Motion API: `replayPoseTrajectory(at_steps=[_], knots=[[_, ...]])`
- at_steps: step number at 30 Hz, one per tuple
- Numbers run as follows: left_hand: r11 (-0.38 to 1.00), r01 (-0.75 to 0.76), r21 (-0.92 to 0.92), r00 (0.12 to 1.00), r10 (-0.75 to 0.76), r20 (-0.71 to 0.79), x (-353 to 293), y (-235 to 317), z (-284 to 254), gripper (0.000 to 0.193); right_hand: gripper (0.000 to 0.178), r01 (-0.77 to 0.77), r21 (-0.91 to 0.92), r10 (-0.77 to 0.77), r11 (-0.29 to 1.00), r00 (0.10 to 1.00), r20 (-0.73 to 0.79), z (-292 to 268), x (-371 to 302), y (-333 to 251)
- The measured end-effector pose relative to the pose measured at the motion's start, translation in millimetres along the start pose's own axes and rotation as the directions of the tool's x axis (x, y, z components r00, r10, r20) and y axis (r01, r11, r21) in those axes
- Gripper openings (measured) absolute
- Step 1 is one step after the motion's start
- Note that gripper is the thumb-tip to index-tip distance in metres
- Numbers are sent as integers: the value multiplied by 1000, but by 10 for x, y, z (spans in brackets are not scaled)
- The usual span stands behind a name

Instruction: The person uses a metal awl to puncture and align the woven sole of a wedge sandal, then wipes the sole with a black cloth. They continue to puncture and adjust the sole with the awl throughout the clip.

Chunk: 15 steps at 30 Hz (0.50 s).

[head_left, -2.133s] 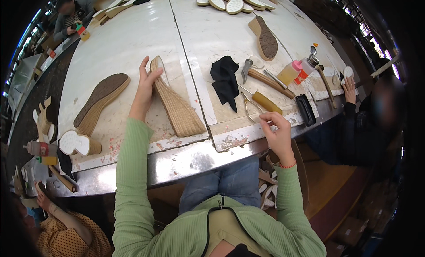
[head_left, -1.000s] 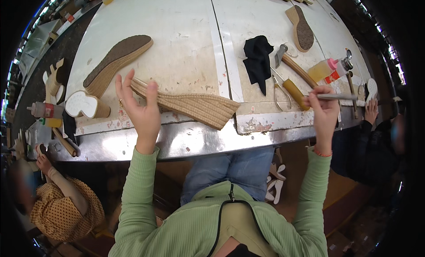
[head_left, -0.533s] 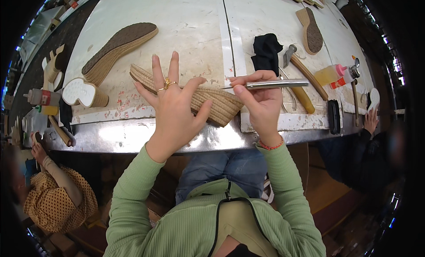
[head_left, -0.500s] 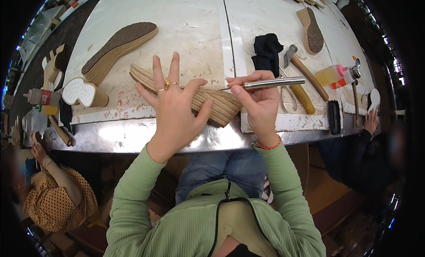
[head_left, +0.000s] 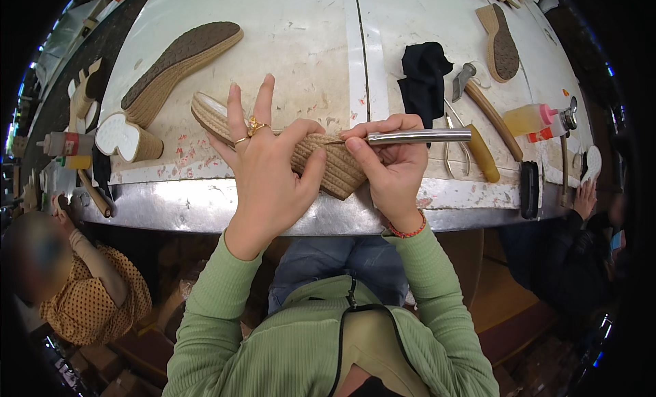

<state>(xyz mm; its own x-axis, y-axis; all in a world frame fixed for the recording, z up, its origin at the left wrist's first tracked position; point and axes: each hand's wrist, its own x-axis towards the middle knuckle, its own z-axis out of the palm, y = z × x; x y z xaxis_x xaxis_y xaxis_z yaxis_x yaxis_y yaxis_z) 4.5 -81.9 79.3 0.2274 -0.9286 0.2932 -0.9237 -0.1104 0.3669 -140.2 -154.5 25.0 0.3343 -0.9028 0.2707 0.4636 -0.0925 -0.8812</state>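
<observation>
A rope-wrapped wedge sole [head_left: 333, 170] lies tilted at the table's front edge, partly covered by my left hand [head_left: 268, 171]. That hand grips the sole between thumb and index finger, while other fingers stick up and apart. My right hand [head_left: 396, 170] holds a slim pointed tool with a round metal handle [head_left: 420, 136]. Its thin tip touches the sole's upper edge, close to my left thumb and index finger. Farther left rests another wedge sole [head_left: 179, 65] with a brown bottom, and beside it a white-topped wedge [head_left: 147, 143].
Right of my hands are a black cloth [head_left: 425, 79], a hammer [head_left: 493, 115], a yellow handle [head_left: 484, 158], a yellow squeeze bottle [head_left: 523, 120], a black case [head_left: 529, 188] and another sole [head_left: 503, 48]. Bottles [head_left: 61, 144] stand far left. Co-workers sit at both sides.
The tool's tip has moved left along the sole's edge, nearer my left thumb. My right hand has shifted slightly left with it. The view has shifted a little too.
</observation>
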Motion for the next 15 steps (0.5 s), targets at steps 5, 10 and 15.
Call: replayPoseTrajectory(at_steps=[5,10,15], knots=[[999,14,-30,1000,-14,-22,-9,-4,9,11,34,20,-19,-20,1000,1000,2,61,-14,-21],[997,71,-37,997,-70,20,15,47,-8,17,32,131,-99,-128,986,991,34,52,-11,44],[993,105,-55,994,-103,38,9,47,-7,18,32,145,-64,-143,987,989,43,27,5,89]])
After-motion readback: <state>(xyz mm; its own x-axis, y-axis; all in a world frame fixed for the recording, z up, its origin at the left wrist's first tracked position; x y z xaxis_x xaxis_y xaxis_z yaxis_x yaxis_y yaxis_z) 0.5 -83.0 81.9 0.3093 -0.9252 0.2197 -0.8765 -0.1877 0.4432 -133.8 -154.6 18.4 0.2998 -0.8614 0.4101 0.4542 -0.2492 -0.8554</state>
